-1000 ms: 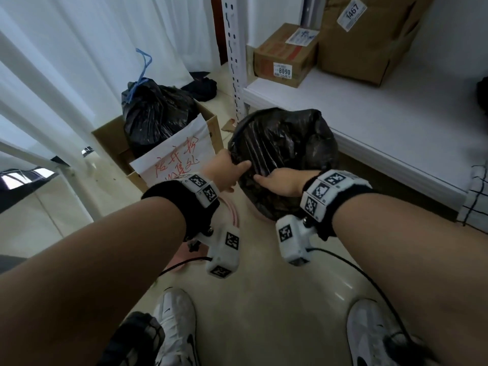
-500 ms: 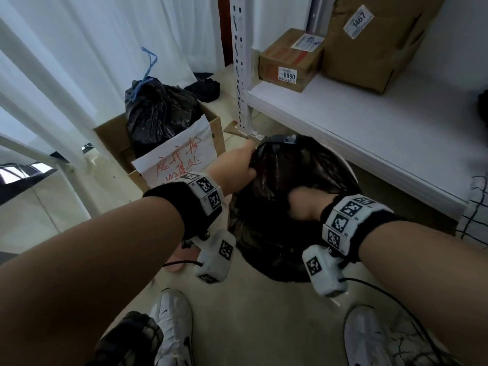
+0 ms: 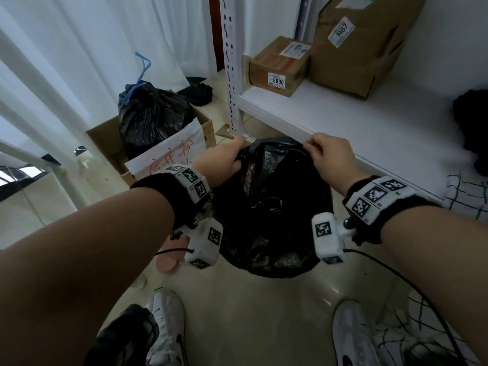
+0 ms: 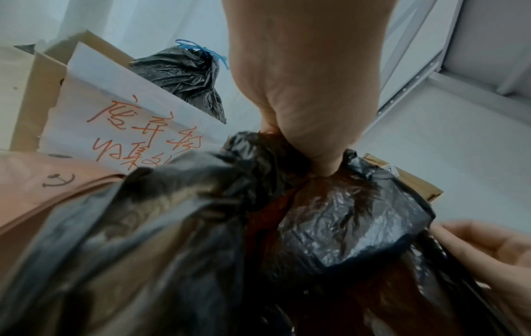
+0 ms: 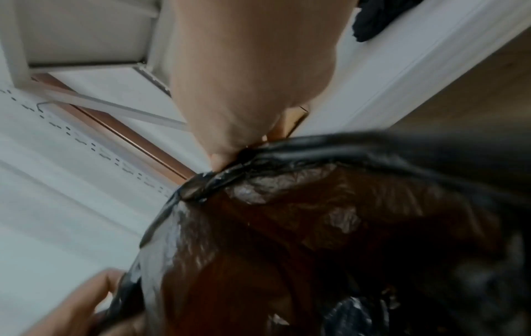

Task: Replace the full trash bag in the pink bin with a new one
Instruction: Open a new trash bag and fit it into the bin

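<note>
A new black trash bag (image 3: 272, 207) hangs open over the pink bin, of which only a pink sliver (image 3: 166, 262) shows at lower left in the head view and a pink wall (image 4: 43, 186) in the left wrist view. My left hand (image 3: 224, 159) grips a bunch of the bag's far-left rim (image 4: 258, 154). My right hand (image 3: 324, 151) pinches the far-right rim (image 5: 229, 175) and holds it stretched. Between the hands the bag's mouth gapes. The full black bag (image 3: 150, 114), tied with a blue string, sits in a cardboard box (image 3: 105, 138) to the left.
A white shelf (image 3: 343, 122) with two cardboard parcels (image 3: 277, 64) runs along the right, its perforated post (image 3: 232, 75) just behind the bag. White curtains hang at left. My two shoes (image 3: 169, 323) stand on the tiled floor below. A dark cloth (image 3: 472, 128) lies on the shelf.
Both hands moved from the near side of the bag to its far rim and spread apart, pulling the bag's mouth open over the bin.
</note>
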A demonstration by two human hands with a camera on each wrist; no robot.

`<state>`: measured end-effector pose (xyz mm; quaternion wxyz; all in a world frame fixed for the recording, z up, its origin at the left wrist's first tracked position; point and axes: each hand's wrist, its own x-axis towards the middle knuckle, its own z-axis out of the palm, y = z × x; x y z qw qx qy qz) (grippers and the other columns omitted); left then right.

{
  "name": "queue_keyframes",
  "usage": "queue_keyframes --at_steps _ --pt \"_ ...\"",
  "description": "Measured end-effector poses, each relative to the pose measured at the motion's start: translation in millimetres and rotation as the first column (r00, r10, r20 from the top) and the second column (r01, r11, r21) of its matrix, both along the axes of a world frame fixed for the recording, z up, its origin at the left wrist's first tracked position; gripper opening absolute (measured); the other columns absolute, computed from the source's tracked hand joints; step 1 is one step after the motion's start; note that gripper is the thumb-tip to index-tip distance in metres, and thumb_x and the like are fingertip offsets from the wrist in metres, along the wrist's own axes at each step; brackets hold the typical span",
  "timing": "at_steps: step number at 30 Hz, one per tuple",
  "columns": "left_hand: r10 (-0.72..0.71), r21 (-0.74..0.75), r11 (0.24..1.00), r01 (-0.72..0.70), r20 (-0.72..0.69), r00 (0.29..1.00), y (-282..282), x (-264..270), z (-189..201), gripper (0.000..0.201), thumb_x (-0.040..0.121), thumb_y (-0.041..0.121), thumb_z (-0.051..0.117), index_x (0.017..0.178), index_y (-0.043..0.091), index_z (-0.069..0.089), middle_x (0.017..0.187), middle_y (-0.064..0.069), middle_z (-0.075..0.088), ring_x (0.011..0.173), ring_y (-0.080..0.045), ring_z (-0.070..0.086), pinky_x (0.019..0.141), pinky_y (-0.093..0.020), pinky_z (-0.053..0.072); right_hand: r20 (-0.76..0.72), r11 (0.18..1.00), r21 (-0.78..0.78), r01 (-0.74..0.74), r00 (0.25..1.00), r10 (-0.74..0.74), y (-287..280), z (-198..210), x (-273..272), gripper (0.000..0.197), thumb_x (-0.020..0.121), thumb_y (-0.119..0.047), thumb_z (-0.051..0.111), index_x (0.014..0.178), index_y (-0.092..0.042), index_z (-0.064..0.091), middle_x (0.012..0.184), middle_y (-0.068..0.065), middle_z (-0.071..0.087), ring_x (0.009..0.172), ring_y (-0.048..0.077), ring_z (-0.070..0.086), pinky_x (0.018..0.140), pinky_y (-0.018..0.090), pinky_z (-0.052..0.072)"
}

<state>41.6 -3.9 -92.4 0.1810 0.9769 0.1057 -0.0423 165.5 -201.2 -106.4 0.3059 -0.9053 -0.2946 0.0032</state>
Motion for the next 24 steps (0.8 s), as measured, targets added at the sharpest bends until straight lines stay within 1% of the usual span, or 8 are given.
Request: queue_keyframes --at_steps 4,7,9,11,13,16,19,24 --pt "-0.025 0.018 1.000 0.025 0.009 1.000 -1.0 2.8 -1.7 0.023 0.095 0.015 0.044 0.116 0.006 0.040 0.084 -0.004 0.049 0.074 -0.021 0.047 0.066 -0.028 0.033 -0.111 0.976 -0.211 0.046 0.991 -0.071 -11.3 -6.5 7.2 0.020 0.096 -0.011 0.044 0.094 -0.002 0.062 0.101 0.020 0.065 0.099 0.034 0.059 0.082 0.033 0.042" --pt "-0.018 0.000 1.000 0.018 0.017 1.000 1.3 5.2 -2.7 0.024 0.096 0.017 0.044 0.117 0.007 0.040 0.085 -0.002 0.049 0.075 -0.020 0.046 0.068 -0.027 0.033 -0.283 0.919 -0.391 0.046 0.944 -0.168 -28.3 -14.6 10.8 0.031 0.097 -0.010 0.039 0.067 -0.013 0.047 0.089 0.019 0.054 0.085 0.029 0.053 0.075 0.032 0.039" --pt "0.002 -0.025 1.000 -0.001 0.018 1.000 4.0 7.3 -5.0 0.024 0.097 0.018 0.044 0.117 0.007 0.039 0.085 -0.002 0.049 0.076 -0.021 0.048 0.069 -0.028 0.034 -0.419 0.974 -0.201 0.103 0.890 -0.181 -38.0 -19.0 11.2 0.036 0.099 -0.022 0.038 0.064 -0.015 0.039 0.070 0.010 0.047 0.067 0.024 0.048 0.061 0.030 0.040" --pt "0.042 -0.037 0.998 -0.041 0.025 0.999 5.8 9.1 -8.2 0.022 0.096 0.019 0.045 0.114 0.007 0.038 0.084 -0.004 0.051 0.077 -0.024 0.051 0.069 -0.032 0.038 -0.536 0.985 0.076 0.158 0.839 -0.093 -37.6 -16.5 4.8 0.040 0.098 -0.047 0.033 0.081 -0.014 0.049 0.067 0.002 0.047 0.058 0.020 0.045 0.052 0.025 0.038" --pt "0.093 -0.029 0.995 -0.092 0.031 0.995 4.8 12.5 -11.2 0.021 0.097 0.020 0.044 0.112 0.007 0.039 0.084 -0.005 0.053 0.076 -0.025 0.051 0.071 -0.036 0.043 -0.631 0.979 0.177 0.101 0.775 0.035 -31.7 -8.8 -1.5 0.046 0.092 -0.059 0.036 0.105 -0.020 0.057 0.085 -0.003 0.057 0.074 0.014 0.054 0.065 0.028 0.045" --pt "0.127 -0.019 0.992 -0.126 0.027 0.992 1.5 15.7 -13.5 0.022 0.097 0.020 0.043 0.113 0.006 0.038 0.082 -0.005 0.052 0.074 -0.024 0.050 0.068 -0.034 0.040 -0.491 0.997 0.081 -0.019 0.869 0.056 -23.2 -8.8 -2.6 0.030 0.091 -0.038 0.057 0.102 -0.010 0.060 0.089 0.003 0.060 0.084 0.017 0.057 0.072 0.028 0.044" --pt "0.154 -0.057 0.986 -0.155 -0.024 0.988 -1.2 17.7 -21.9 0.023 0.097 0.018 0.044 0.114 0.004 0.039 0.089 -0.008 0.051 0.083 -0.027 0.052 0.070 -0.030 0.034 -0.376 0.996 0.072 0.051 0.926 -0.020 -22.9 -17.2 2.9 0.015 0.094 -0.021 0.053 0.083 -0.012 0.054 0.071 0.002 0.053 0.076 0.019 0.052 0.066 0.028 0.039" --pt "0.144 -0.093 0.983 -0.159 -0.151 0.978 -10.7 22.6 -38.1 0.025 0.098 0.019 0.042 0.117 0.003 0.038 0.106 -0.020 0.059 0.098 -0.034 0.057 0.074 -0.033 0.037 -0.310 0.982 -0.102 0.156 0.934 -0.181 -30.4 -21.8 10.3 0.018 0.085 0.006 0.044 0.089 -0.009 0.053 0.091 0.014 0.059 0.088 0.028 0.056 0.075 0.029 0.041"
